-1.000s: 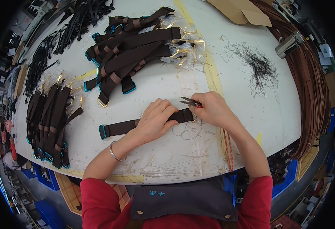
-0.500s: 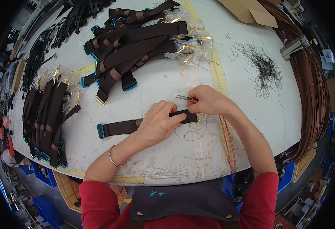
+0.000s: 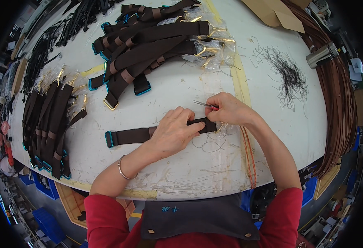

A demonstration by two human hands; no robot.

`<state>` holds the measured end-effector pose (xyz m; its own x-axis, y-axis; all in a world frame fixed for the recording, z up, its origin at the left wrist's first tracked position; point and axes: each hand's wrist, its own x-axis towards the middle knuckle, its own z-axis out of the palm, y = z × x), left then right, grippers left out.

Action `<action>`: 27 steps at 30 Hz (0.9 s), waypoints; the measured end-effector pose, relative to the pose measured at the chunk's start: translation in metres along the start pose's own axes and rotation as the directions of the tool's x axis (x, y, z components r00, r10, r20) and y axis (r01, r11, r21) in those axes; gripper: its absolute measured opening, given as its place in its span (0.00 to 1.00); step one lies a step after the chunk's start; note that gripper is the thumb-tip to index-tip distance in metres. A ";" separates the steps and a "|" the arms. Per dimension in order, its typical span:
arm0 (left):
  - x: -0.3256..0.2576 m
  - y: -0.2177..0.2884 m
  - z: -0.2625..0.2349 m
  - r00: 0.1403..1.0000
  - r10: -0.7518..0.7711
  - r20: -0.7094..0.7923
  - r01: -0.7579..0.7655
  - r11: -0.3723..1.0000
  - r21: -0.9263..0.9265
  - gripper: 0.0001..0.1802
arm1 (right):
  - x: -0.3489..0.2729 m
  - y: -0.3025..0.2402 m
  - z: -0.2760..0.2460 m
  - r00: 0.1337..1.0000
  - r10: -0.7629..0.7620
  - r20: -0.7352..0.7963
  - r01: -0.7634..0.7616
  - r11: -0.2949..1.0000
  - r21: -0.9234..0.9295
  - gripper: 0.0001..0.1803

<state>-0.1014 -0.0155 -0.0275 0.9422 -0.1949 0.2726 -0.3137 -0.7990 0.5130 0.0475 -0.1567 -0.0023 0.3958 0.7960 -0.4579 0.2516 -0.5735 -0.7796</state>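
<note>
The left hand (image 3: pixel 174 131) is pressing flat on a dark brown webbing strap with a teal-edged end (image 3: pixel 134 135), which is lying across the white, scuffed worktable (image 3: pixel 181 173) just in front of the person. The right hand (image 3: pixel 227 109) is clenched around a pair of small metal thread snips with a red grip (image 3: pixel 204 104), its fingers closing over the strap's right end, where a clear plastic wrapping is hiding the fitting. Loose dark threads (image 3: pixel 208 142) are lying under and beside both hands. Behind, a heap of matching brown straps with gold buckles (image 3: pixel 156 45) is sitting well apart, another bundle of straps (image 3: pixel 49 120) at the left, and a tangle of cut black threads (image 3: pixel 286 74) to the right. The risk, as I judge it, is the snip tips nicking the webbing or the left fingertips, since they are working so close together; the strap could also slide if the palm lifts.
</note>
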 end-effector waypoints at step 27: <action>0.000 -0.002 0.001 1.000 0.005 -0.003 -0.005 1.000 0.016 0.16 | 0.001 -0.002 -0.005 0.995 0.044 0.088 -0.051 0.996 0.078 0.04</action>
<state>-0.1011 -0.0147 -0.0292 0.9401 -0.1974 0.2780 -0.3168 -0.8068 0.4986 0.0519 -0.1559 0.0015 0.3277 0.7840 -0.5272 0.1616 -0.5963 -0.7863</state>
